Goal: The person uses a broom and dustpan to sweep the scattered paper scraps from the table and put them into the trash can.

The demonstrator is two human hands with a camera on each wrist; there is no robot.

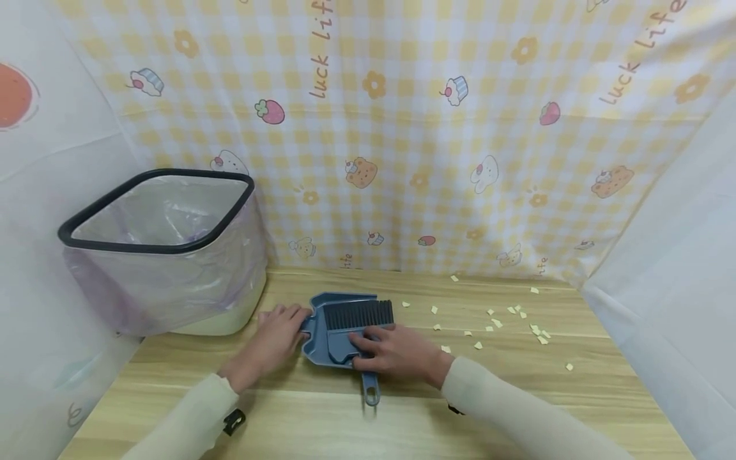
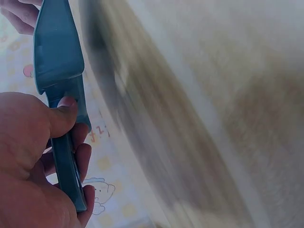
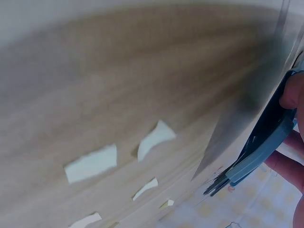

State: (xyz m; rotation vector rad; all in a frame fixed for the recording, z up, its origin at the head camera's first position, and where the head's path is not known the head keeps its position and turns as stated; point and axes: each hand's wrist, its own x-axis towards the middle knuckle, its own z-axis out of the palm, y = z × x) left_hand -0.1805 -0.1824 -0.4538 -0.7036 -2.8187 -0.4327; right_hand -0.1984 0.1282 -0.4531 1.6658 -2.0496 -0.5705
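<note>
A blue-grey dustpan (image 1: pixel 316 350) is held over the wooden table, with a matching brush (image 1: pixel 342 345) nested in it. The brush's dark bristles (image 1: pixel 359 314) point toward the back curtain. My left hand (image 1: pixel 280 332) grips the dustpan at its left end; in the left wrist view the thumb and fingers wrap its handle (image 2: pixel 69 173). From the right, my right hand (image 1: pixel 397 350) holds the brush, with thumb and fingers on either side in the right wrist view. A handle with a hanging hole (image 1: pixel 371 391) sticks out below that hand.
Several small pale yellow paper scraps (image 1: pixel 537 331) are scattered on the table (image 1: pixel 460 402) to the right. A bin (image 1: pixel 221 324) with a black rim and a clear liner bag stands at the left. A checked curtain (image 1: pixel 402 140) hangs along the back, with white sheets at both sides.
</note>
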